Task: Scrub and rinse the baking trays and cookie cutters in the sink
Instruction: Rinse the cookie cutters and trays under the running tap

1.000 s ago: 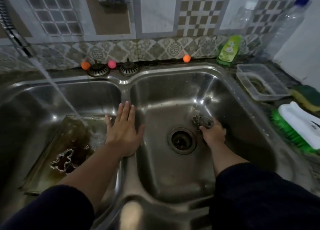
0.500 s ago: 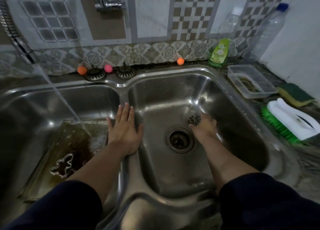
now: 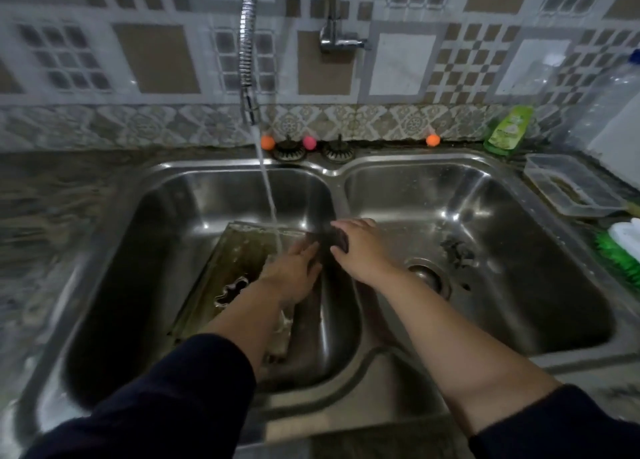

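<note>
Sink (image 3: 485, 195) — glossy stainless steel; baking tray (image 3: 239, 250) — dull, stained metal; container (image 3: 571, 188) clear plastic.

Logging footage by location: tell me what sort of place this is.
Most likely a home kitchen's washing-up corner: a stainless steel double-bowl sink under a running flexible metal tap hose, patterned wall tiles behind, and a green dish soap pouch on the counter.

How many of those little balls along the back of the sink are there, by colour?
Orange balls: 2
Pink balls: 1
Total: 3
</note>
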{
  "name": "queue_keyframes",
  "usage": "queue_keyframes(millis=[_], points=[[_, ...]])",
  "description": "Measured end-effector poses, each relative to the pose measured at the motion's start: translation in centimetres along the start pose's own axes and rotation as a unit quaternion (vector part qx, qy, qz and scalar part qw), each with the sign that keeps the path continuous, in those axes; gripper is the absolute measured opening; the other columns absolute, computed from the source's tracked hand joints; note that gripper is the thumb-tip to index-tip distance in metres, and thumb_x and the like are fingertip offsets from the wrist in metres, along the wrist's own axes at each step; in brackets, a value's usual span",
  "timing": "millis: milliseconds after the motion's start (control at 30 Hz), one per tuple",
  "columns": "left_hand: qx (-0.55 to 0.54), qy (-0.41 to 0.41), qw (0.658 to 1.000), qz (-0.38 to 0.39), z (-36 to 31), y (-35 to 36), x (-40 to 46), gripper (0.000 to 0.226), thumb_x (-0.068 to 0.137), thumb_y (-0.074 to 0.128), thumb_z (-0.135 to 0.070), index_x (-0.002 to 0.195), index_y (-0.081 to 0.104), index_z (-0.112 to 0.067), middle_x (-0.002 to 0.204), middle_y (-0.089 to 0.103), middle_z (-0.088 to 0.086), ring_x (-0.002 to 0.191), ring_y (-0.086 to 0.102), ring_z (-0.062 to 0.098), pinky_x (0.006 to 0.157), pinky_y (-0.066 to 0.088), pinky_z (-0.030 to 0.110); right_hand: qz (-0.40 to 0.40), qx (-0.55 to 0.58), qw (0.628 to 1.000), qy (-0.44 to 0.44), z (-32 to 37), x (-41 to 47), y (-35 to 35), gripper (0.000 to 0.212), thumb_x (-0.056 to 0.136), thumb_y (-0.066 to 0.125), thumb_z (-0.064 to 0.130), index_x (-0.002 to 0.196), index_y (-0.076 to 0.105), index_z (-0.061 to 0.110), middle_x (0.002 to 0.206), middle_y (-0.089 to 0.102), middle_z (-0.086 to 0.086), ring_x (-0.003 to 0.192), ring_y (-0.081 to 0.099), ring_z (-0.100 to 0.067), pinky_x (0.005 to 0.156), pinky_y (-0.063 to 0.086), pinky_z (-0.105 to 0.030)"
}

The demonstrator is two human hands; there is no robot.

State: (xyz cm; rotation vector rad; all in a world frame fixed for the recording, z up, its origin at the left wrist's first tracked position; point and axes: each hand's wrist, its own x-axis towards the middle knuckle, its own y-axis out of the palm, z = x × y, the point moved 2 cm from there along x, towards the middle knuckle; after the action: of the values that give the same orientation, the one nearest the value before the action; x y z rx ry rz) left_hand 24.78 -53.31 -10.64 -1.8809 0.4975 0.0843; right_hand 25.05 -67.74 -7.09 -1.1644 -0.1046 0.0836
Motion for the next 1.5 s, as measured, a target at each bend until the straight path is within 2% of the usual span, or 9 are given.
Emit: queue_keyframes(millis=[133,367,467,733,900,1000,1167,1333,1500], points=[[-0.011,-0.046,0.998,0.029,5.9,-0.2,-1.1,0.047,0.096,0.044,-0.033,0.143,0.041,-0.033,0.155,0.03,0.001,0.141,0.029,0.025,0.114,0.028,0.046,0.049,-0.07,0.995,-0.057,4.4,-0.3,3.0,0.051,0.091,0.057,0.032,0.14,0.045,0.027,0.144,0.047,0.004,0.132,0.037,-0.021,0.106,0.03,-0.04],[-0.009,-0.094,0.992,0.089,12.1,1.2,-2.5,0.05,0.095,0.049,-0.033,0.143,0.038,-0.041,0.159,0.02,0.0,0.147,0.015,0.025,0.118,0.021,0.046,0.295,-0.076,0.951,-0.058,8.7,-2.2,9.0,0.06,0.09,0.059,0.025,0.144,0.034,0.027,0.146,0.038,-0.004,0.135,0.035,-0.027,0.11,0.032,-0.046],[0.006,-0.085,0.992,0.088,12.9,1.7,-2.8,0.053,0.095,0.05,-0.029,0.145,0.035,-0.041,0.158,0.022,0.003,0.145,0.018,0.028,0.117,0.025,0.046,0.298,-0.071,0.951,-0.037,8.7,-2.1,9.6,0.055,0.092,0.053,0.011,0.143,0.037,0.024,0.143,0.042,-0.006,0.127,0.045,-0.028,0.103,0.041,-0.043],[-0.009,-0.099,0.995,0.002,13.0,1.0,-2.3,0.052,0.09,0.061,-0.033,0.139,0.044,-0.034,0.14,0.042,0.003,0.13,0.035,0.027,0.104,0.041,0.041,0.216,-0.076,0.973,0.002,8.3,1.5,9.6,0.042,0.081,0.069,0.026,0.121,0.057,0.024,0.122,0.052,0.0,0.105,0.057,-0.022,0.089,0.051,-0.039],[0.027,-0.115,0.993,-0.007,12.1,0.5,-2.0,0.052,0.091,0.053,-0.049,0.141,0.039,-0.038,0.145,0.036,0.002,0.137,0.027,0.028,0.107,0.031,0.05,0.157,0.125,0.971,0.129,7.8,3.9,8.1,0.026,0.09,0.06,0.032,0.113,0.061,0.02,0.11,0.061,-0.003,0.1,0.061,-0.022,0.086,0.052,-0.036],[-0.094,-0.106,0.988,-0.066,10.6,-0.3,-1.1,0.049,0.099,0.041,-0.042,0.146,0.032,-0.033,0.149,0.036,0.005,0.138,0.029,0.03,0.109,0.03,0.052,0.135,0.234,0.942,0.201,7.7,4.4,7.8,0.03,0.099,0.044,0.034,0.118,0.061,0.019,0.104,0.061,-0.003,0.092,0.06,-0.018,0.078,0.05,-0.031],[-0.43,-0.111,0.891,-0.091,7.7,-1.2,0.7,0.043,0.103,0.034,-0.033,0.146,0.036,-0.024,0.14,0.05,0.007,0.126,0.049,0.027,0.106,0.041,0.043,0.102,0.272,0.931,0.224,6.6,3.8,7.0,0.034,0.102,0.038,0.024,0.127,0.059,0.017,0.125,0.06,-0.005,0.107,0.056,-0.019,0.085,0.042,-0.028],[-0.642,-0.171,0.744,-0.062,5.8,-1.3,1.3,0.032,0.102,0.04,-0.034,0.126,0.052,-0.016,0.115,0.064,0.01,0.099,0.065,0.025,0.082,0.057,0.039,0.092,0.316,0.92,0.214,5.2,2.9,6.3,0.031,0.1,0.045,0.024,0.127,0.06,0.02,0.125,0.062,-0.001,0.11,0.057,-0.018,0.095,0.046,-0.031],[-0.641,-0.203,0.739,-0.031,5.3,-1.1,0.9,0.033,0.102,0.042,-0.031,0.125,0.055,-0.011,0.101,0.069,0.012,0.092,0.069,0.027,0.078,0.059,0.041,0.053,0.225,0.969,0.091,4.5,2.3,5.6,0.039,0.087,0.064,0.008,0.123,0.061,0.024,0.129,0.056,0.004,0.118,0.053,-0.014,0.094,0.042,-0.022]])
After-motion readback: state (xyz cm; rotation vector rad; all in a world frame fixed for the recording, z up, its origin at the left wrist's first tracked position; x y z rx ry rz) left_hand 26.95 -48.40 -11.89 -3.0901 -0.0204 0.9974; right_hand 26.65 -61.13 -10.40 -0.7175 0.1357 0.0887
